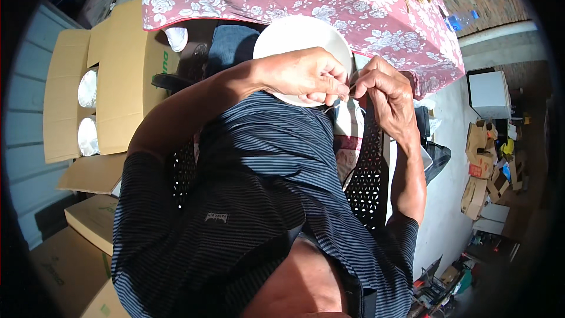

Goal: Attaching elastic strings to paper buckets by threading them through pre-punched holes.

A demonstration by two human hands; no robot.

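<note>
Left hand (306, 76) covers the lower part of the white plate (297, 32); the plate's near rim is hidden. A thin item pinched between left hand and right hand (385, 91) is too small to identify. Desk (353, 0) is cut off by the top edge. Round white items in the carton (118, 76) are partly hidden by flaps. Boxes (485, 171) at right are blurred.
</note>
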